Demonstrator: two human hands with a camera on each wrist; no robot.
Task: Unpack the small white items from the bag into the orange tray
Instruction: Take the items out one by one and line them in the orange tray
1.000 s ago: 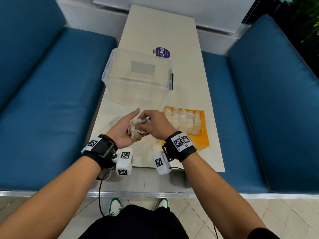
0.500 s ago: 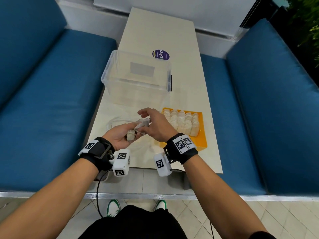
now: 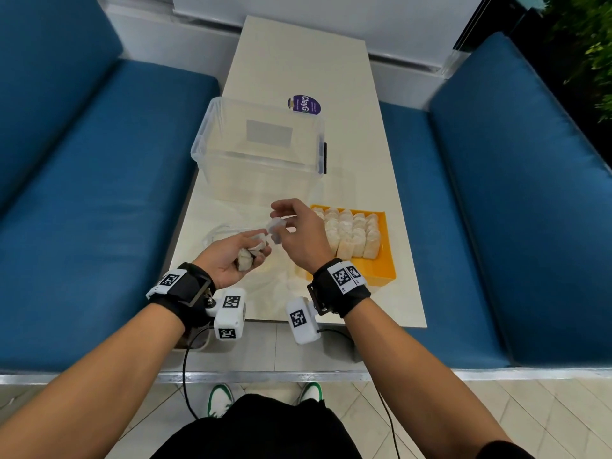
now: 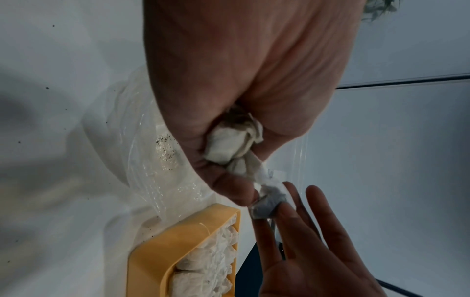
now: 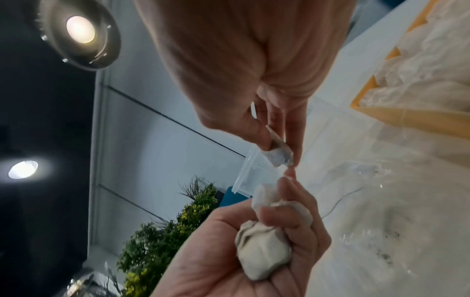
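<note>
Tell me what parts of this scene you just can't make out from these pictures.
- Number of small white packets bunched in the left hand: head view, curled fingers cover them.
- Contents of the small packet pinched by the right hand: blurred, both wrist views.
- Full count of white packets in the orange plastic tray: head view, the right hand covers the near-left corner.
- Small print on the round purple label: head view, too small.
- Whether the clear plastic bag still holds any: too transparent and blurred.

On the long pale table [image 3: 298, 54], the clear plastic storage box [image 3: 261, 150] sits at 12 o'clock, the round purple sticker [image 3: 304, 105] behind it. The orange plastic tray [image 3: 385, 260] lies at 3 o'clock, rows of small white packets [image 3: 351, 231] in it; the crumpled clear plastic bag [image 3: 225, 231] lies at 9 o'clock.
</note>
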